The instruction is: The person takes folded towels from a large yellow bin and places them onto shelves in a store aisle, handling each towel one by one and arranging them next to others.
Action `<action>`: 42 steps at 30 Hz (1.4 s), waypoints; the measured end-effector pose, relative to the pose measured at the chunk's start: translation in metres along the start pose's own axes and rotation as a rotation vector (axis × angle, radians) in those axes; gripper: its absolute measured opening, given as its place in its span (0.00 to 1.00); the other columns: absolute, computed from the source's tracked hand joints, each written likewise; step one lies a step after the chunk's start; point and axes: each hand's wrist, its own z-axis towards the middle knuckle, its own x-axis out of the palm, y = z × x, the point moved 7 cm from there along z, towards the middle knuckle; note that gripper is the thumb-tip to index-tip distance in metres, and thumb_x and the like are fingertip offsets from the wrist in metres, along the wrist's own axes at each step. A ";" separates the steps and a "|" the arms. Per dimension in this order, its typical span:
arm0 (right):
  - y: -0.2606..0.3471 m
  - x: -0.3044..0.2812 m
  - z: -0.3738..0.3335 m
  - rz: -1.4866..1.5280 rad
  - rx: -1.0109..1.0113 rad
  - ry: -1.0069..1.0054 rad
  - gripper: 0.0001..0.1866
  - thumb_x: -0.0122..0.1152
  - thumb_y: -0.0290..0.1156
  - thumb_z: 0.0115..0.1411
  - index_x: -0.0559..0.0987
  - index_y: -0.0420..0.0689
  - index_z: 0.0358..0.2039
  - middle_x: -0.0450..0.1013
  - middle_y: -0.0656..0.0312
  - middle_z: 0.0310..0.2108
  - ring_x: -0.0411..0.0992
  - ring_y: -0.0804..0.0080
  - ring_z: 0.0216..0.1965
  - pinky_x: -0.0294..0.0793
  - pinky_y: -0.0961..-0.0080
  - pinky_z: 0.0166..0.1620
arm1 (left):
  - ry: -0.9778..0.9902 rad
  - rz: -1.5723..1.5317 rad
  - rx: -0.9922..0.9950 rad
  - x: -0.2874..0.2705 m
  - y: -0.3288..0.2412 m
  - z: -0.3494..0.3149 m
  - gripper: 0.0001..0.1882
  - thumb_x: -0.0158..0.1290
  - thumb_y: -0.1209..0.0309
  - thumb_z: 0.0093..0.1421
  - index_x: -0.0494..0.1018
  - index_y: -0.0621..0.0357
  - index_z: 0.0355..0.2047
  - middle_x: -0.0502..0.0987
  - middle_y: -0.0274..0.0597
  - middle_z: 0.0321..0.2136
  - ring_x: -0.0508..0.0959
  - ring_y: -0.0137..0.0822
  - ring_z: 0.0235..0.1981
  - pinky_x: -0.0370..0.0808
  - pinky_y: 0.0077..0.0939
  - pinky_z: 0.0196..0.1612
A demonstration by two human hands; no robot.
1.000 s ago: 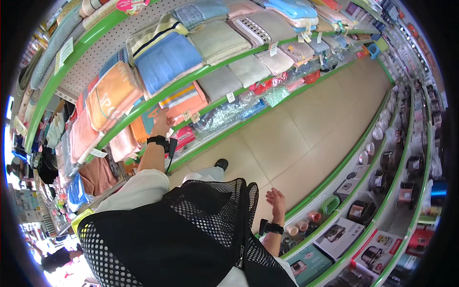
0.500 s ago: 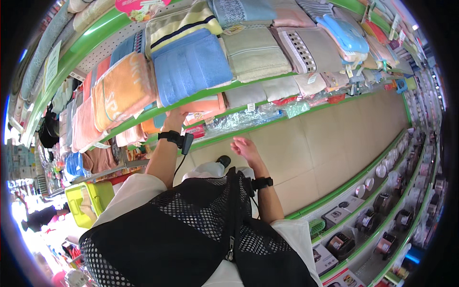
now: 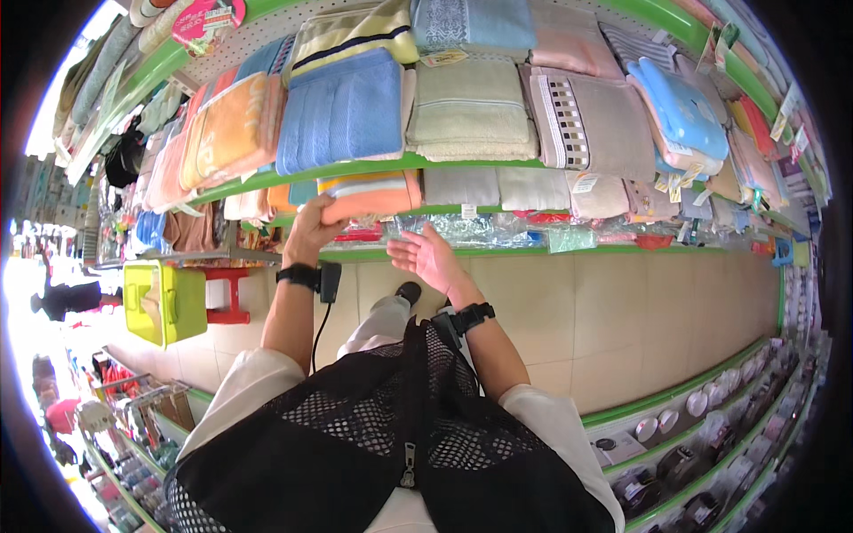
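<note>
On the lower shelf, a folded orange towel (image 3: pixel 378 194) with yellow and grey stripes juts out at the front. My left hand (image 3: pixel 311 229) is closed on its left end, fingers at the edge and thumb toward the underside. Just below and to the right of that towel, my right hand (image 3: pixel 431 259) hangs in the air, palm partly up and fingers spread, touching nothing. Directly above on the upper shelf lies a folded blue towel (image 3: pixel 342 111), beside an orange one (image 3: pixel 229 133) and a pale green one (image 3: pixel 469 107).
Plastic-wrapped packages (image 3: pixel 444 233) fill the level beneath the towels. A yellow-green bin (image 3: pixel 182 302) and a red stool (image 3: pixel 233 298) stand to the left on the tiled floor (image 3: pixel 622 306). Shelves of boxed and round goods (image 3: pixel 684 462) run along the lower right.
My view has turned, levelling the shelf. The orange towel now shows further out, with my left hand on its end. My right hand has moved left and up toward it, its fingers spreading.
</note>
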 end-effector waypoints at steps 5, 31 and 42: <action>0.016 0.038 -0.005 0.359 0.020 0.232 0.36 0.45 0.55 0.57 0.56 0.42 0.58 0.57 0.54 0.56 0.58 0.60 0.56 0.58 0.61 0.56 | 0.073 -0.962 -0.467 0.042 -0.014 -0.098 0.30 0.46 0.77 0.43 0.59 0.70 0.51 0.68 0.51 0.47 0.70 0.42 0.48 0.66 0.33 0.53; -0.489 0.225 -0.108 -0.308 0.836 0.259 0.27 0.56 0.37 0.55 0.62 0.36 0.52 0.65 0.51 0.49 0.66 0.64 0.49 0.63 0.66 0.54 | -0.706 -1.125 -0.441 -0.164 0.105 -0.683 0.19 0.49 0.72 0.57 0.63 0.69 0.47 0.71 0.51 0.42 0.75 0.39 0.40 0.74 0.31 0.44; -0.579 0.268 -0.027 -0.627 1.054 0.325 0.24 0.44 0.35 0.60 0.61 0.32 0.52 0.65 0.47 0.49 0.68 0.61 0.47 0.67 0.70 0.52 | -0.956 -1.187 -0.309 -0.226 0.132 -0.722 0.20 0.49 0.73 0.56 0.62 0.72 0.47 0.71 0.53 0.43 0.75 0.41 0.40 0.73 0.31 0.44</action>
